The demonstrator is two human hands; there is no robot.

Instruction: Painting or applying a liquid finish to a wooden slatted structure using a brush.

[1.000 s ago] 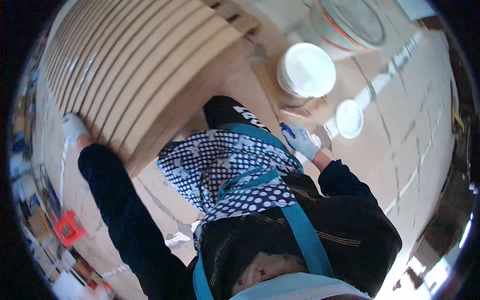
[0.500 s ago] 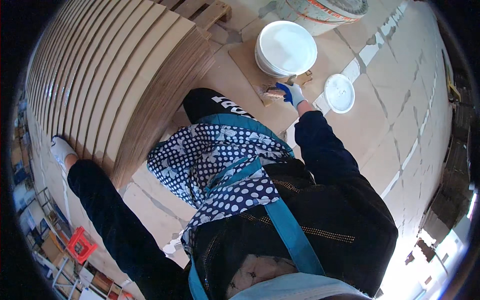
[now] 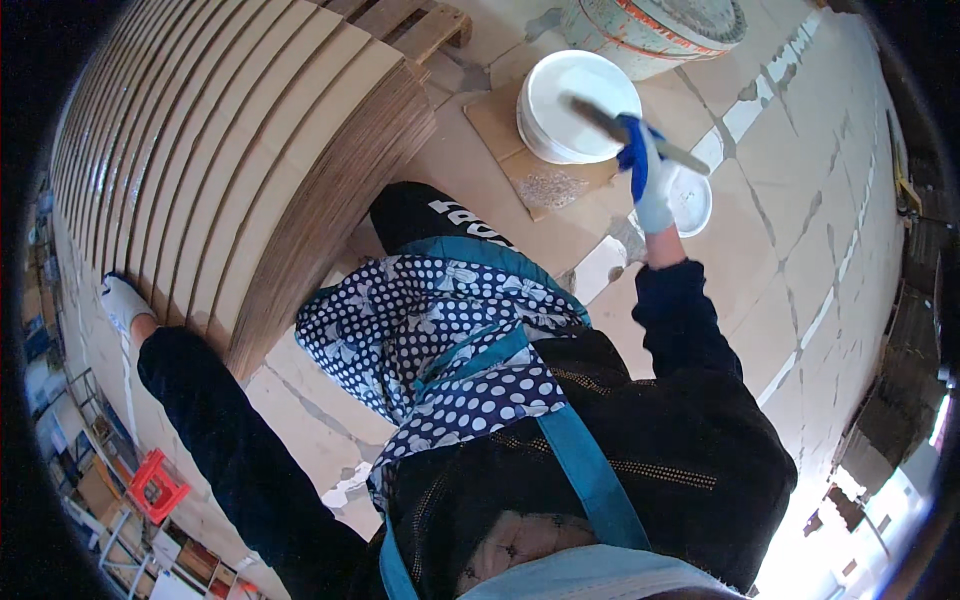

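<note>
Brush lifted from cardboard sheet to bucket mouth

Half a second ago the right hand (image 3: 650,180) was down at the cardboard sheet (image 3: 550,190); now it is raised, its fingers closed around the handle of a brush (image 3: 603,120), whose head hangs over the white bucket (image 3: 545,138). A pale smear shows on the sheet. The left hand (image 3: 124,302) has stayed at the edge of the cardboard stack (image 3: 335,185); whether its fingers are spread or together I cannot tell.

Counted: two gloved hands, one brush, one white bucket, one larger drum (image 3: 610,45), one white lid (image 3: 693,205), one red stool (image 3: 157,485).

The brush head is blurred, the right hand and wrist cover part of the lid, and the drum and wooden pallet (image 3: 425,32) are cut off at the top.
</note>
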